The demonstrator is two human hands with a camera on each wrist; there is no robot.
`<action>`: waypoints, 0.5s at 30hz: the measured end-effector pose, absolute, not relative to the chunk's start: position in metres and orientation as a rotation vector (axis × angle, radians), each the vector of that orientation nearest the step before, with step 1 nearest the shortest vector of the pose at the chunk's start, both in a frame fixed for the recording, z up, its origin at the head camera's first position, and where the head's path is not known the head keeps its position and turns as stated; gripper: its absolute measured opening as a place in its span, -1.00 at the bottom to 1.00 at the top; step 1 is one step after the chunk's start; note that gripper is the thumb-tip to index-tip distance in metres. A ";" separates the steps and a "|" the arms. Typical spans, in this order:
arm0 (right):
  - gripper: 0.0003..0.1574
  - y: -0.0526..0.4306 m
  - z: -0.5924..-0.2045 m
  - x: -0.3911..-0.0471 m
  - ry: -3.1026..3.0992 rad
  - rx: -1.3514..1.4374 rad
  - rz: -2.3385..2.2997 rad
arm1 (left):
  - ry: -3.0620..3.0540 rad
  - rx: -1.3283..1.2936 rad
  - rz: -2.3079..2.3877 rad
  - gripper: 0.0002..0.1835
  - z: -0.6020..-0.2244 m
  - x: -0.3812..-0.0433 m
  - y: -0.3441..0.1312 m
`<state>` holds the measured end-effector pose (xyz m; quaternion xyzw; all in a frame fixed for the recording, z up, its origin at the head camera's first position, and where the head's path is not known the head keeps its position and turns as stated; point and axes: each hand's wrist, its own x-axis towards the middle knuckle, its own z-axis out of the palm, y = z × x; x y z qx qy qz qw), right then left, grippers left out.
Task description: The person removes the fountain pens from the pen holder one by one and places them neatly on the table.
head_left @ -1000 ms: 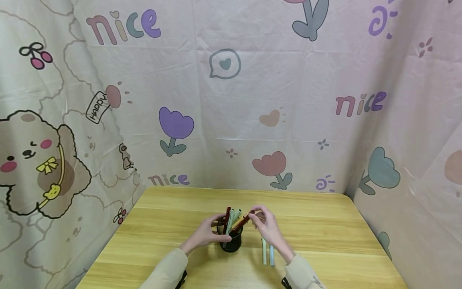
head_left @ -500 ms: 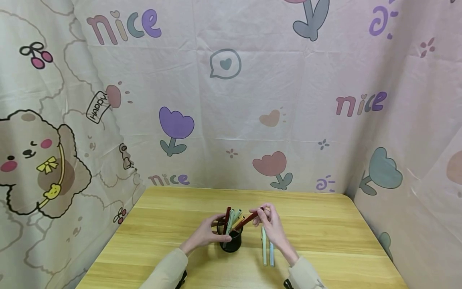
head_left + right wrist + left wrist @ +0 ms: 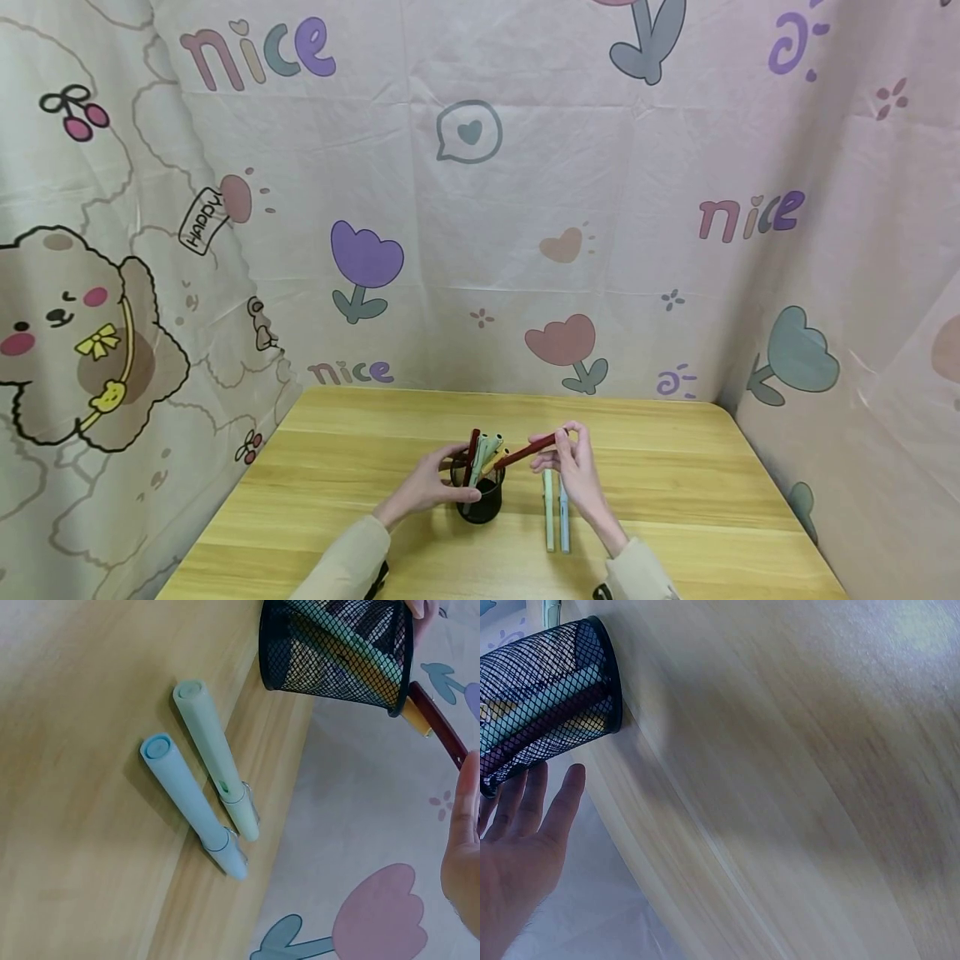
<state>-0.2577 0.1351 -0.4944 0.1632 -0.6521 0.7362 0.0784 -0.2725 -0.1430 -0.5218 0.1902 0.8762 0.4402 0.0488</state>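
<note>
A black mesh pen holder (image 3: 480,505) stands on the table with several pens (image 3: 487,450) in it: dark red, pale green and yellow ones. My left hand (image 3: 431,483) holds the holder by its side, thumb in front and fingers behind; the left wrist view shows its fingers along the mesh. My right hand (image 3: 576,471) pinches a dark red pen (image 3: 532,450) near one end. That pen slants down to the left, its lower end at the holder's rim. In the right wrist view, the right fingertips are partly cut off.
A pale green pen (image 3: 549,517) and a light blue pen (image 3: 565,521) lie side by side on the wooden table (image 3: 675,483), below the right hand. Behind the table hangs a printed curtain (image 3: 465,233).
My right hand has moved to the right, drawing the dark red pen up and out of the holder, and the pen now lies flatter. The left hand has stayed on the holder.
</note>
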 end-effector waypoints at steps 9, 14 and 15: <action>-0.75 0.140 -0.497 -0.256 -1.856 0.455 2.308 | 2.670 0.586 1.341 0.01 -0.522 -0.273 -0.143; -0.66 0.146 -0.499 -0.256 -1.782 0.581 2.374 | 2.672 0.589 1.343 0.00 -0.523 -0.274 -0.144; -0.64 0.147 -0.499 -0.256 -1.778 0.597 2.384 | 2.671 0.588 1.345 0.00 -0.523 -0.274 -0.144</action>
